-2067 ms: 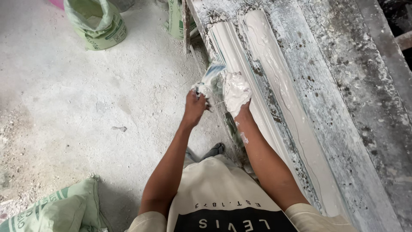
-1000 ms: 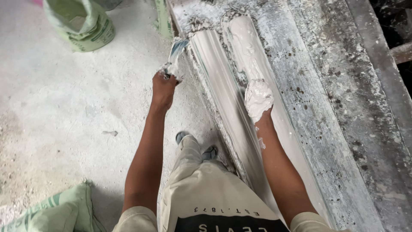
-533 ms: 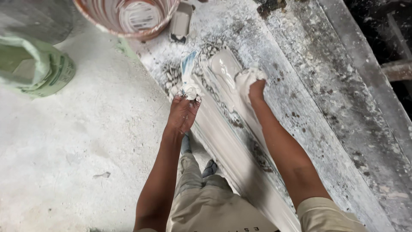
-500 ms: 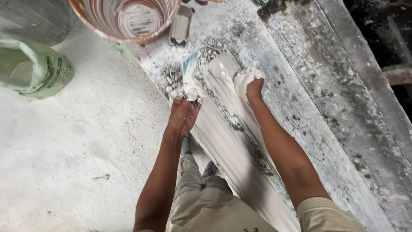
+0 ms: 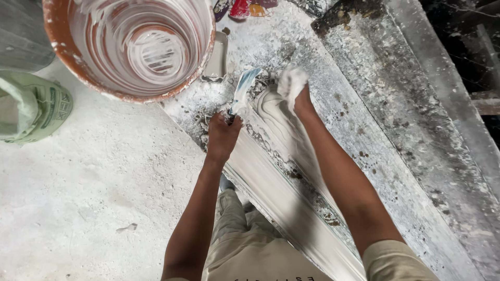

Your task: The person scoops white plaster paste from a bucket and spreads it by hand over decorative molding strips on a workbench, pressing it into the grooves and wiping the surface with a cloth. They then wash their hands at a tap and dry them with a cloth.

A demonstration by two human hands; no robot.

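Observation:
My left hand (image 5: 223,136) grips a plaster-smeared scraper (image 5: 241,97) whose blade points up toward the far end of a long white plaster moulding (image 5: 281,192). My right hand (image 5: 295,91), coated in wet white plaster, presses on the top end of that moulding. The moulding lies along a plaster-crusted bench (image 5: 375,130) that runs diagonally from the top middle to the bottom right. Both hands sit close together at the moulding's far end.
A large orange bucket (image 5: 130,47) streaked with white plaster stands just beyond the hands. A small grey tray (image 5: 216,61) lies beside it. A green sack (image 5: 31,106) sits at the left on the dusty concrete floor (image 5: 94,198).
I have moved forward along the moulding. My right hand slid up to its far end, my left hand with the scraper followed, and the bucket came into view.

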